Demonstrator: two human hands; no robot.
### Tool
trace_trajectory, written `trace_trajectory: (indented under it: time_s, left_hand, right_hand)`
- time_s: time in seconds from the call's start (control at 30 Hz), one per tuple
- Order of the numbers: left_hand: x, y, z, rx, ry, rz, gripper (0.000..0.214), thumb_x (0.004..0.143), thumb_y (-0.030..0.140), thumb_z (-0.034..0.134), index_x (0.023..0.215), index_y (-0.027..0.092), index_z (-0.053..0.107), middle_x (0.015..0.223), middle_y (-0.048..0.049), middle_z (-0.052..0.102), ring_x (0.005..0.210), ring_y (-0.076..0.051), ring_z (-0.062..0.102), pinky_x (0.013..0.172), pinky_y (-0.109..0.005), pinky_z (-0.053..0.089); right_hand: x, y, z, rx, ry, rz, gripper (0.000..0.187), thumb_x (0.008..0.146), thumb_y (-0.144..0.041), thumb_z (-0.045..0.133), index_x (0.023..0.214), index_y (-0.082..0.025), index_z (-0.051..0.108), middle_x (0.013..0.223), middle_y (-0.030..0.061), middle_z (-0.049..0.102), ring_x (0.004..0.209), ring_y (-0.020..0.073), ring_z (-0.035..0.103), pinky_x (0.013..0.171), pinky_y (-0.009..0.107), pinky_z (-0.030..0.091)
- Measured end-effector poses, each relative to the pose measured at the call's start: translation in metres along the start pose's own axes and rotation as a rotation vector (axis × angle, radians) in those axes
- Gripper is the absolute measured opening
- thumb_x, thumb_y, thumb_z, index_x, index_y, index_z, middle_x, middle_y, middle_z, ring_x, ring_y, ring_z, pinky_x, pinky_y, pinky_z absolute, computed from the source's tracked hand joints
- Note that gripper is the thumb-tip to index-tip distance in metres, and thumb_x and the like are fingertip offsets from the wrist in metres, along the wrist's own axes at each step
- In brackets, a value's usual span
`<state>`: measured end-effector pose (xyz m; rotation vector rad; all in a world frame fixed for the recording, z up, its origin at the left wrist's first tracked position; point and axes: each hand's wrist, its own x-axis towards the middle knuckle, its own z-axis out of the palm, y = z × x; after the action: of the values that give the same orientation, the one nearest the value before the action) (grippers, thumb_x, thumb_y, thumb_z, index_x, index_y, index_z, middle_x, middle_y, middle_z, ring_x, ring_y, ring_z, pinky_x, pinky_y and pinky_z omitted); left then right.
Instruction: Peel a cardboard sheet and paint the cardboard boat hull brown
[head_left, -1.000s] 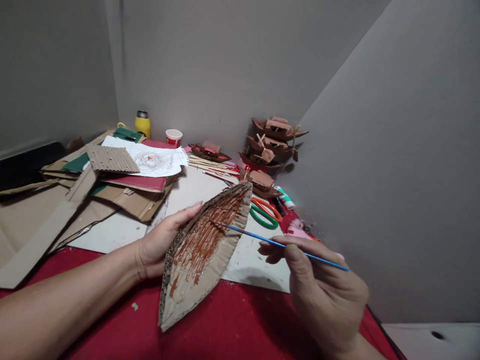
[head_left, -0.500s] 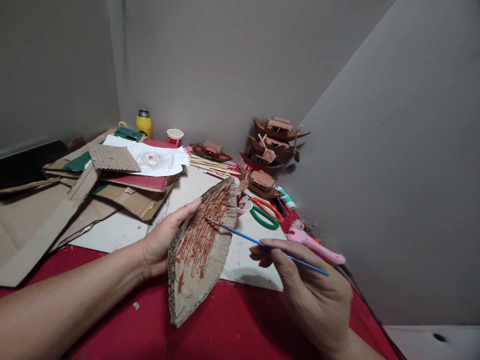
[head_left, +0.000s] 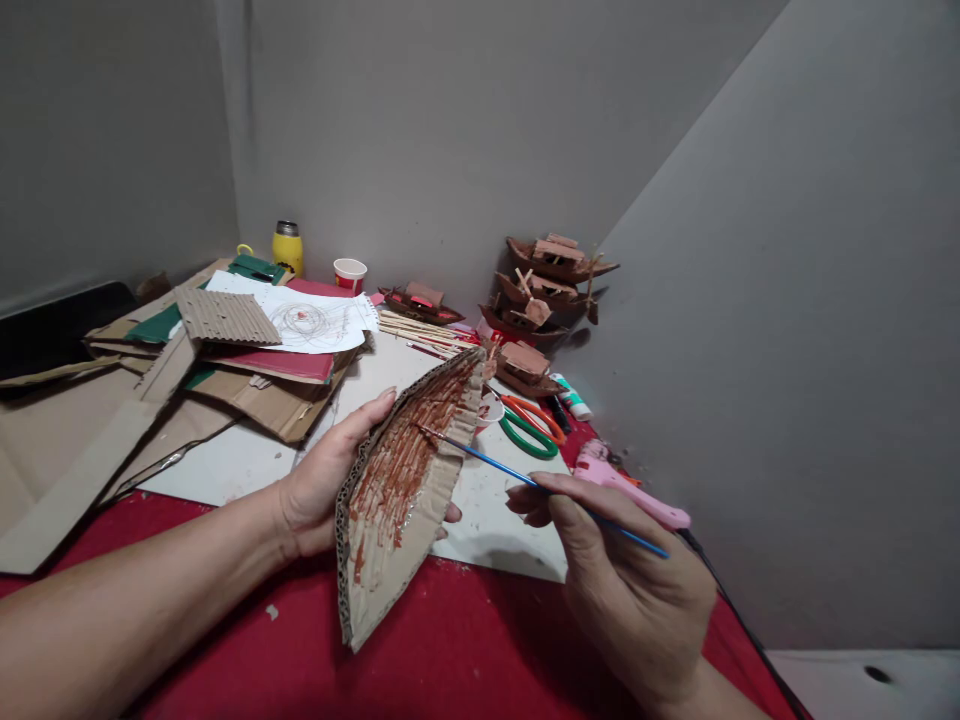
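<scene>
A leaf-shaped cardboard boat hull (head_left: pixel 409 480) is tilted up in front of me, its inside streaked with reddish-brown paint and its lower end bare. My left hand (head_left: pixel 326 485) grips it from the left and underneath, with fingertips showing past the right edge. Between the thumb and fingers of my right hand (head_left: pixel 622 570) is a thin blue paintbrush (head_left: pixel 510 472), whose bristles touch the painted inner surface. Behind the hull, a paper cup (head_left: pixel 491 408) with brown paint inside is partly hidden.
Several brown model boats (head_left: pixel 559 258) are stacked at the back right. Scissors (head_left: pixel 534 425) and a pink glue gun (head_left: pixel 630 490) lie to the right. Cardboard pieces (head_left: pixel 255 395) and a drawing (head_left: pixel 315 320) are piled left, with thin sticks (head_left: pixel 420 330), a yellow bottle (head_left: pixel 287 248) and a red-and-white cup (head_left: pixel 350 273) behind.
The hull has turned slightly, its top tip shifting right, and my left fingertips now show beyond its right edge. My right hand and the brush have moved a little to the right.
</scene>
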<state>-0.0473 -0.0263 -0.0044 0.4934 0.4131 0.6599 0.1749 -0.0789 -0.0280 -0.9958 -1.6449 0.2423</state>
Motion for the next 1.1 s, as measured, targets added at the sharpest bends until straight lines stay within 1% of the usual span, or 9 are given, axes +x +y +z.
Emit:
trace_trajectory:
  time_s: [0.13, 0.23, 0.4, 0.53, 0.63, 0.73, 0.87, 0.97, 1.1]
  left_hand:
    - [-0.001, -0.001, -0.004, 0.035, -0.042, 0.007, 0.055, 0.088, 0.057, 0.042, 0.098, 0.011, 0.07, 0.083, -0.0133, 0.074, 0.07, -0.028, 0.072, 0.069, -0.036, 0.055]
    - [0.0, -0.001, -0.002, 0.033, -0.04, 0.011, 0.055, 0.088, 0.056, 0.043, 0.105, 0.01, 0.068, 0.082, -0.0136, 0.074, 0.065, -0.026, 0.071, 0.067, -0.037, 0.056]
    - [0.001, 0.0, 0.003, 0.036, 0.03, 0.098, 0.048, 0.092, 0.044, 0.041, 0.121, 0.012, 0.062, 0.085, -0.0121, 0.075, 0.06, -0.021, 0.069, 0.061, -0.033, 0.056]
    - [0.0, 0.001, 0.003, 0.078, 0.03, 0.025, 0.05, 0.092, 0.048, 0.039, 0.116, 0.012, 0.064, 0.072, -0.01, 0.073, 0.055, -0.021, 0.067, 0.058, -0.033, 0.056]
    - [0.0, 0.001, 0.003, 0.073, 0.04, -0.01, 0.049, 0.091, 0.048, 0.042, 0.111, 0.011, 0.067, 0.064, -0.0073, 0.069, 0.052, -0.02, 0.065, 0.058, -0.033, 0.057]
    - [0.0, 0.0, 0.003, 0.072, 0.039, -0.009, 0.047, 0.091, 0.047, 0.044, 0.111, 0.011, 0.066, 0.068, -0.0078, 0.071, 0.053, -0.019, 0.065, 0.059, -0.033, 0.057]
    - [0.002, -0.004, 0.001, 0.075, 0.018, 0.074, 0.041, 0.092, 0.039, 0.046, 0.121, 0.015, 0.062, 0.086, -0.0099, 0.075, 0.06, -0.02, 0.068, 0.062, -0.033, 0.057]
    - [0.002, -0.006, 0.001, 0.072, 0.013, 0.069, 0.042, 0.092, 0.039, 0.046, 0.124, 0.014, 0.06, 0.089, -0.0106, 0.075, 0.065, -0.021, 0.07, 0.062, -0.033, 0.057]
    - [0.002, -0.006, 0.003, 0.091, 0.055, 0.134, 0.037, 0.093, 0.033, 0.046, 0.121, 0.014, 0.062, 0.085, -0.0087, 0.076, 0.067, -0.019, 0.07, 0.064, -0.029, 0.056]
  right_hand:
    - [0.001, -0.003, 0.0, 0.013, -0.015, 0.008, 0.022, 0.087, -0.012, 0.061, 0.104, -0.021, 0.07, 0.08, 0.0039, 0.074, 0.069, 0.0178, 0.07, 0.061, 0.03, 0.058]
    - [0.001, -0.006, 0.0, 0.061, -0.052, 0.02, 0.019, 0.087, -0.013, 0.06, 0.102, -0.021, 0.07, 0.08, 0.0045, 0.074, 0.069, 0.0187, 0.071, 0.058, 0.03, 0.058]
    - [0.001, -0.011, -0.002, 0.231, -0.231, -0.03, 0.019, 0.089, -0.013, 0.057, 0.101, -0.022, 0.069, 0.078, 0.0053, 0.073, 0.066, 0.0187, 0.07, 0.057, 0.031, 0.058]
    - [0.002, -0.015, -0.004, 0.278, -0.313, -0.059, 0.019, 0.09, -0.015, 0.056, 0.101, -0.023, 0.069, 0.075, 0.0059, 0.072, 0.066, 0.0188, 0.068, 0.058, 0.031, 0.057]
    - [0.003, -0.016, -0.004, 0.33, -0.335, -0.013, 0.017, 0.092, -0.019, 0.054, 0.097, -0.022, 0.069, 0.07, 0.006, 0.07, 0.06, 0.0184, 0.067, 0.056, 0.032, 0.056]
    - [0.003, -0.015, -0.003, 0.332, -0.358, 0.033, 0.016, 0.092, -0.022, 0.054, 0.094, -0.02, 0.07, 0.068, 0.006, 0.07, 0.058, 0.0181, 0.066, 0.054, 0.03, 0.056]
    - [0.001, -0.01, 0.001, 0.24, -0.25, 0.065, 0.014, 0.09, -0.019, 0.057, 0.096, -0.021, 0.07, 0.073, 0.0047, 0.072, 0.061, 0.017, 0.069, 0.056, 0.027, 0.057]
    - [0.0, -0.007, 0.002, 0.216, -0.199, 0.057, 0.015, 0.09, -0.017, 0.058, 0.096, -0.021, 0.07, 0.076, 0.0043, 0.072, 0.063, 0.0164, 0.069, 0.057, 0.027, 0.058]
    - [0.0, -0.008, -0.001, 0.298, -0.299, 0.032, 0.017, 0.091, -0.017, 0.056, 0.101, -0.023, 0.069, 0.074, 0.0045, 0.072, 0.064, 0.0172, 0.069, 0.057, 0.028, 0.057]
